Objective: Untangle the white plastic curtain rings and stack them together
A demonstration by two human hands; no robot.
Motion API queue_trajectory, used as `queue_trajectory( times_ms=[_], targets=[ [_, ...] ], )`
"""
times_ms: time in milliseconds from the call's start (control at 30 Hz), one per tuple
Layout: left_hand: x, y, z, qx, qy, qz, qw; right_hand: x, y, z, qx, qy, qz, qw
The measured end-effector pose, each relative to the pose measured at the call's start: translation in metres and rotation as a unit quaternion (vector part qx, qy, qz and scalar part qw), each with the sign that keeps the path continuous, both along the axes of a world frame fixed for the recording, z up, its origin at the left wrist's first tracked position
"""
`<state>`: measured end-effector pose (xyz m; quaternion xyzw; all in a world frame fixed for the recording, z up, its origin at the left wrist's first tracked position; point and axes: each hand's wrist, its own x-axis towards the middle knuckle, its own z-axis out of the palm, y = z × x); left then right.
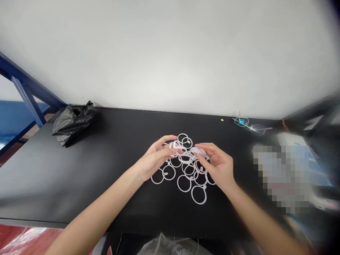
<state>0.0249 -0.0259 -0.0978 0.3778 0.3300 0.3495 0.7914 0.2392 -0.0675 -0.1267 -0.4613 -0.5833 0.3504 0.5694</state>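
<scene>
Where the matt black tabletop point(106, 191) ends nearest the camera, a crumpled clear plastic bag point(172, 246) shows below its edge, with red floor point(16, 237) to the near left. On the middle of the table lies a loose heap of white plastic rings point(198, 195), thin round hoops that overlap and touch one another. Both forearms reach in over them. The left hand point(155, 159) has its fingers curled, and thumb and fingertips pinch a small bunch of the rings lifted from the heap's far side. The right hand point(217, 164), just beside it, is closed in the same way on another bunch. The two bunches nearly meet between the hands.

To the right the picture is blurred and blocked out, so nothing there can be made out. At the far left corner sits a crumpled black plastic bag point(73, 120); its contents are hidden. At the far right edge lie thin-rimmed spectacles point(249, 124). Behind stands a plain white wall point(170, 53), and a blue metal frame point(29, 95) slants at the far left.
</scene>
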Motion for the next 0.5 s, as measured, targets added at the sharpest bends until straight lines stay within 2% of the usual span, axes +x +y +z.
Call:
queue_trajectory(
  times_ms=[67,200,367,500],
  targets=[
    [0.0006,-0.0002,-0.0007,-0.012,-0.008,-0.003,1.000,0.0003,0.0002,-0.0005,-0.003,0.003,-0.002,1.000],
    [0.0025,-0.0020,-0.0009,0.052,0.024,0.012,0.998,0.0002,-0.0003,-0.0017,-0.006,0.000,-0.003,1.000],
    [0.0043,-0.0039,-0.0006,0.062,-0.040,-0.021,0.997,-0.0006,-0.0013,-0.0014,-0.009,-0.003,0.002,1.000],
    [0.0050,-0.0050,-0.0037,0.082,-0.008,-0.017,0.996,-0.0004,-0.0017,0.0011,-0.011,-0.007,-0.002,1.000]
  ],
)
